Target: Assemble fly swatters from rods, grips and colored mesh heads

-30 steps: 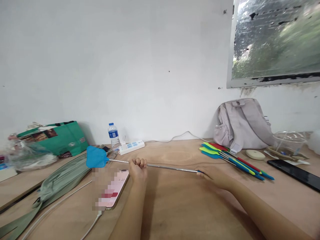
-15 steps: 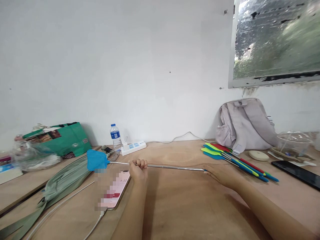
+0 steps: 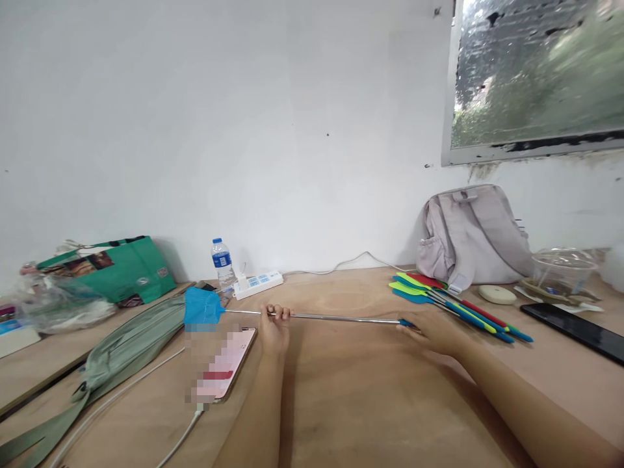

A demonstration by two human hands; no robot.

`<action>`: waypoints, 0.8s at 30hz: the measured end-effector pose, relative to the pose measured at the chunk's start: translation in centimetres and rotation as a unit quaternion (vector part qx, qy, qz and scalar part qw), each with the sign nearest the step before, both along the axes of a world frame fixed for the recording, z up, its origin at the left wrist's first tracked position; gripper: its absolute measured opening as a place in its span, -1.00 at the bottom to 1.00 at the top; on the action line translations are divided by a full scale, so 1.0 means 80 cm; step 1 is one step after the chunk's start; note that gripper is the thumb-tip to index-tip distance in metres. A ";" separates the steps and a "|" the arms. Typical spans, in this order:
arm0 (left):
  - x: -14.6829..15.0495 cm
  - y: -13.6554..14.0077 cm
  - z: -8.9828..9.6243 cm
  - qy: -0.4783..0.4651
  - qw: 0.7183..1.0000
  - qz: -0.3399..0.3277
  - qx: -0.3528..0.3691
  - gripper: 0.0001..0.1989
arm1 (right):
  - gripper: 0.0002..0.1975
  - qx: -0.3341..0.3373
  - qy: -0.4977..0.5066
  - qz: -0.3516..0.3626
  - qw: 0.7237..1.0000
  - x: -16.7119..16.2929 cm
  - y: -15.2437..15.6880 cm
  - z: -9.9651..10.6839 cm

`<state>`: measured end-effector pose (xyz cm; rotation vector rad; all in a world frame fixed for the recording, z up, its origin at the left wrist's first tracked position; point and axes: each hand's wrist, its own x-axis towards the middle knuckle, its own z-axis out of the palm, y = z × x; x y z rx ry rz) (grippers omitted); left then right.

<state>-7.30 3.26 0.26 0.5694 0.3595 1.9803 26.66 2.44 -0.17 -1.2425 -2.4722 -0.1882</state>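
Note:
A fly swatter with a blue head (image 3: pixel 202 308) and a long silver telescopic rod lies level across my view, held above the wooden table. My left hand (image 3: pixel 275 330) is closed round the thin rod a short way from the head. At the other end, my right hand (image 3: pixel 429 333) grips the blue handle, most of which its fingers hide. Under the blue head, a phone (image 3: pixel 231 364) with a pink screen lies plugged into a white cable. Several more swatters (image 3: pixel 453 305) in blue, green, red and yellow lie in a pile beyond my right hand.
A grey backpack (image 3: pixel 478 237) leans on the wall behind the pile. To the right are a white round case (image 3: pixel 497 295), a black phone (image 3: pixel 578 333) and a plastic bowl (image 3: pixel 563 273). A power strip (image 3: pixel 258 284), a water bottle (image 3: pixel 222 263), a green bag (image 3: pixel 141 270) and grey-green cloth (image 3: pixel 131 344) stand left.
The blue swatter head has shifted right, closer to my left hand, so less thin rod shows between them. The fingers of my left hand have loosened a little. My right hand still holds the handle end.

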 end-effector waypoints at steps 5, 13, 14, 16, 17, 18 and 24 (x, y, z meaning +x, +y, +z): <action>-0.005 0.007 0.006 -0.006 1.000 -0.028 -0.001 -0.73 | -0.74 0.062 -0.005 -0.089 0.994 0.025 0.013 -0.003; -0.007 -0.003 0.019 -0.045 0.999 0.000 0.020 -0.55 | -0.77 0.083 -0.052 -0.173 0.980 0.033 0.018 0.001; -0.009 -0.004 0.022 -0.050 0.998 0.012 0.021 -0.53 | -0.77 0.068 -0.064 -0.153 0.984 0.031 0.018 0.002; -0.014 -0.006 0.027 -0.054 0.998 0.031 0.025 -0.51 | -0.77 0.042 -0.079 -0.117 0.989 0.030 0.020 0.004; -0.016 -0.008 0.029 -0.055 0.997 0.037 0.026 -0.50 | -0.77 0.033 -0.082 -0.106 0.990 0.030 0.020 0.004; -0.016 -0.009 0.032 -0.056 0.997 0.043 0.027 -0.51 | -0.77 0.028 -0.082 -0.100 0.991 0.031 0.021 0.004; -0.011 -0.012 0.038 -0.070 0.996 0.058 0.013 -0.53 | -0.79 0.062 -0.088 -0.141 0.984 0.038 0.022 0.003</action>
